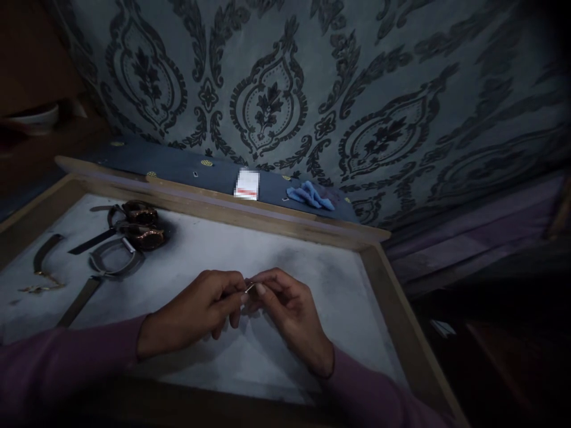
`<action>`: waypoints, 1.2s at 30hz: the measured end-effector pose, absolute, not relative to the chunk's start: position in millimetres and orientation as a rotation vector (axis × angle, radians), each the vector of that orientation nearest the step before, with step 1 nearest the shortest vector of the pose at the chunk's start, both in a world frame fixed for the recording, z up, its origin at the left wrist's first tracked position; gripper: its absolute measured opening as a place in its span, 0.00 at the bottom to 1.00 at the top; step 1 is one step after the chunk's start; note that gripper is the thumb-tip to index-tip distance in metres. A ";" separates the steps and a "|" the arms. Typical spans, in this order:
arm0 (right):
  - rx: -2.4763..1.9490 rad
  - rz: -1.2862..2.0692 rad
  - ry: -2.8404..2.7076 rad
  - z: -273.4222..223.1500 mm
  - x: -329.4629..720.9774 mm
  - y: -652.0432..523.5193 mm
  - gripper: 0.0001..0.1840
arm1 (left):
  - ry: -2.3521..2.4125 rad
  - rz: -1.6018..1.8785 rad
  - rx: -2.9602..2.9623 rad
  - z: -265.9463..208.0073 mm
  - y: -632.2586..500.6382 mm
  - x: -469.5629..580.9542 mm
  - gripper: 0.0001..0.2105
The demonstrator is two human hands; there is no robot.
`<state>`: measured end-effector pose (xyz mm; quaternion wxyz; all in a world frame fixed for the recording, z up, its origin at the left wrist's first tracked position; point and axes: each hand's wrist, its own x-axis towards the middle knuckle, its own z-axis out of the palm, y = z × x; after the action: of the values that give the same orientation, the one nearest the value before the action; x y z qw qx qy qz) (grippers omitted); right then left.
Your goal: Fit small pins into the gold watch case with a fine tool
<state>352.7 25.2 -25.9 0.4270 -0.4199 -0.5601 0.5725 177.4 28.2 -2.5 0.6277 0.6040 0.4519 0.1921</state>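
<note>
Above the middle of a wooden-framed tray, my left hand (200,306) and my right hand (292,309) meet at the fingertips. Both pinch a thin, shiny metal piece (250,288), mostly hidden by the fingers, so its exact kind does not show. To the left lie two bronze-coloured watches (149,236) with dark straps. Close to them is a looped grey strap (116,267) with a pale bar at its top. One flat strap (80,302) reaches toward my left sleeve. Farther left, a curved strap piece (46,252) lies by a small gold-coloured chain or clasp (42,287).
The tray's raised wooden rim (401,315) surrounds its pale surface. Beyond the far rim, a blue crumpled cloth (311,196) and a blurred white-and-red packet (247,184) rest on dark blue fabric. A patterned wall covering (267,107) rises behind. The light is dim.
</note>
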 end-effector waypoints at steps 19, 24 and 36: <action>-1.064 1.361 -1.475 -31.0 352.3 20.8 0.06 | 0.973 0.358 1.158 -2.7 30.4 178.4 0.10; -1.060 1.369 -1.484 -30.0 350.8 20.4 0.07 | 0.937 0.371 0.974 0.9 30.1 181.3 0.10; -1.060 1.312 -1.492 -26.8 350.1 20.3 0.06 | 0.859 0.460 0.805 1.0 27.2 184.9 0.12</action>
<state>350.1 20.3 -26.8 0.4303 -0.4248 -0.5980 0.5261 184.9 27.2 1.0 0.8069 0.3762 0.4013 0.2150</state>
